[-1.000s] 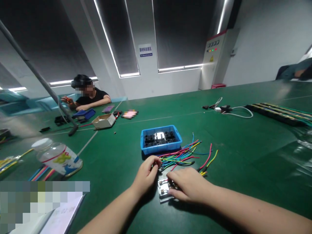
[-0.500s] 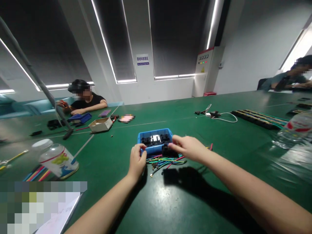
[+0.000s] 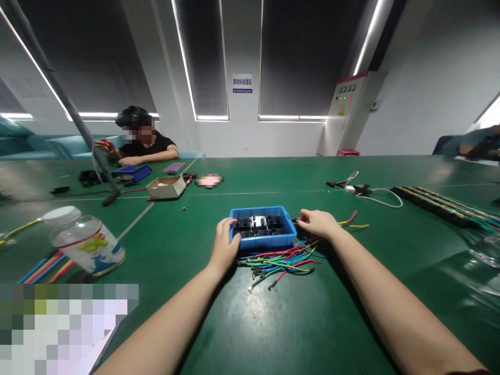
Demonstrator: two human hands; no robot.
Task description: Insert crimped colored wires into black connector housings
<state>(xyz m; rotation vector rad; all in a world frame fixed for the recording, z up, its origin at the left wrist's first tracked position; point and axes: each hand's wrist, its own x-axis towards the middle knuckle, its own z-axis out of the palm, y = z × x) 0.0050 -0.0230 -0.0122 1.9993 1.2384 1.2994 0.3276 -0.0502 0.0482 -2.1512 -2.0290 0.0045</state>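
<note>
A blue rectangular plastic tray (image 3: pixel 269 241) is apparently being steadied, pinched by left hand (image 3: pixel 224 246); grip of right hand (image 3: pixel 319 224) cannot be told; level handling seems called for.

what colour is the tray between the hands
The tray is blue, seen best in the head view.

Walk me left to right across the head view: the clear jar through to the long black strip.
Clear jar → pale open box → left hand → blue tray → right hand → white connector → long black strip.
</note>
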